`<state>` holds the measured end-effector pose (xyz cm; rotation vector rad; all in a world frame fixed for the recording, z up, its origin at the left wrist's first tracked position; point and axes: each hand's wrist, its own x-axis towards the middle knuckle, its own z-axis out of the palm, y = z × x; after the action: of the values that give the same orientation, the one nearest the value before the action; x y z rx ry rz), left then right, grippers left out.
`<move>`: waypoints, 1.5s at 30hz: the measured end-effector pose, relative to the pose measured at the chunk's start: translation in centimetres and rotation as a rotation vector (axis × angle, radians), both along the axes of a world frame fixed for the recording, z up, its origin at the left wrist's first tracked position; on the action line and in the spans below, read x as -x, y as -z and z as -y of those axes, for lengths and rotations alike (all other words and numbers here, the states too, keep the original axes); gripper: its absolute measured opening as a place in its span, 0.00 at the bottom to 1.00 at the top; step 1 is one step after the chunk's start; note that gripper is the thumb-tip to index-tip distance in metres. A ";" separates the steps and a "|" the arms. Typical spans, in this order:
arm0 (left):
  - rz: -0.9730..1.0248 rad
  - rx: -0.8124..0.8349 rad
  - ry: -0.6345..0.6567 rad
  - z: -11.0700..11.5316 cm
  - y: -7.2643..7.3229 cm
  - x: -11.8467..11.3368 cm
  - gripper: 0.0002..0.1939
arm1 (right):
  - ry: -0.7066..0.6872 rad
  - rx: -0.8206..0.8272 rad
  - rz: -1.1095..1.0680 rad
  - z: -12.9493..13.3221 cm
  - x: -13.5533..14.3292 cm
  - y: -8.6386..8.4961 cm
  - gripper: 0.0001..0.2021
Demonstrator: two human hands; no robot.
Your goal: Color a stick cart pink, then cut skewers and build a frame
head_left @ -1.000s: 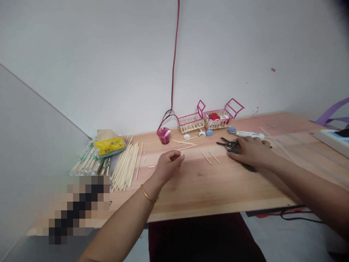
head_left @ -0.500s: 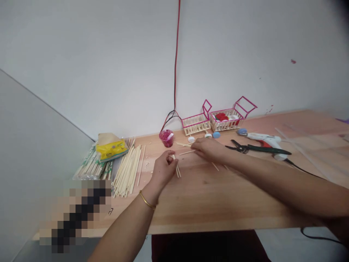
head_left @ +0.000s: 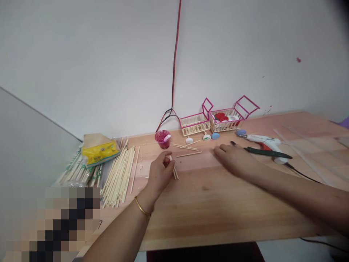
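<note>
My left hand [head_left: 162, 167] pinches two short wooden sticks [head_left: 175, 171] above the wooden table [head_left: 196, 203]. To the right, my right hand [head_left: 230, 156] is low over the table, palm down, beside the green-handled pliers [head_left: 267, 152]; its fingers lie partly together, and whether anything is under them is hidden. Several short sticks [head_left: 189, 154] lie loose between the hands, some crossed. Behind them stand a small stick cart [head_left: 194, 124] with a pink rim and a second cart [head_left: 227, 122] holding red and white pieces. White and blue caps [head_left: 215, 135] sit in front.
A cup of pink paint [head_left: 163, 139] stands near the wall. On the left are a pile of long sticks [head_left: 120, 178], a yellow packet [head_left: 100, 152] and bagged sticks. A white glue gun [head_left: 265, 140] with a black cable lies on the right.
My right hand has moved right, away from the loose short sticks, and now covers part of the pliers. My left hand still holds its sticks. The view has shifted slightly.
</note>
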<state>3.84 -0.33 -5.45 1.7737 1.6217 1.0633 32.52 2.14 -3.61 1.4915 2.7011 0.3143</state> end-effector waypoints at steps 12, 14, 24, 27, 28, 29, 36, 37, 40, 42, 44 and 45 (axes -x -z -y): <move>-0.101 0.025 0.046 0.7 -1.1 -0.2 0.12 | -0.229 -0.069 -0.068 -4.7 8.7 -2.2 0.08; -0.098 0.040 0.064 0.7 -1.1 -0.2 0.11 | -0.251 -0.055 -0.030 -5.4 9.4 -1.8 0.07; -0.085 0.046 0.082 1.0 -1.6 -0.5 0.08 | -0.188 -0.020 -0.044 -3.8 8.6 -2.7 0.09; -0.061 0.053 0.099 1.2 -1.5 -0.7 0.08 | -0.214 0.023 -0.020 -3.5 7.8 -1.5 0.09; -0.054 0.058 0.105 1.2 -1.5 -0.8 0.08 | -0.222 0.020 -0.016 -3.5 7.6 -1.1 0.09; -0.049 0.062 0.108 1.2 -1.4 -0.8 0.08 | -0.228 0.012 -0.017 -3.6 7.4 -0.9 0.09; -0.169 0.062 0.096 0.8 -1.5 -0.5 0.15 | -0.286 0.148 -0.243 -1.4 6.4 -2.5 0.10; -0.219 0.066 0.085 0.7 -1.7 -0.3 0.14 | -0.303 0.218 -0.264 -0.7 6.4 -2.7 0.10; -0.402 0.062 0.040 0.7 -2.3 0.5 0.11 | -0.297 0.373 -0.309 1.2 6.6 -2.7 0.10; -0.511 0.043 0.034 0.9 -2.6 0.8 0.11 | -0.283 0.433 -0.363 1.8 6.8 -2.2 0.09; -0.573 0.020 0.034 1.1 -2.8 0.8 0.11 | -0.304 0.465 -0.417 2.1 7.0 -1.7 0.08; -0.581 0.010 0.041 1.2 -2.9 0.8 0.10 | -0.322 0.472 -0.431 2.1 7.1 -1.5 0.08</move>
<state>3.07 -1.57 -2.56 2.2327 1.8902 0.5371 25.43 0.03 -2.10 1.0854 3.0231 -0.6727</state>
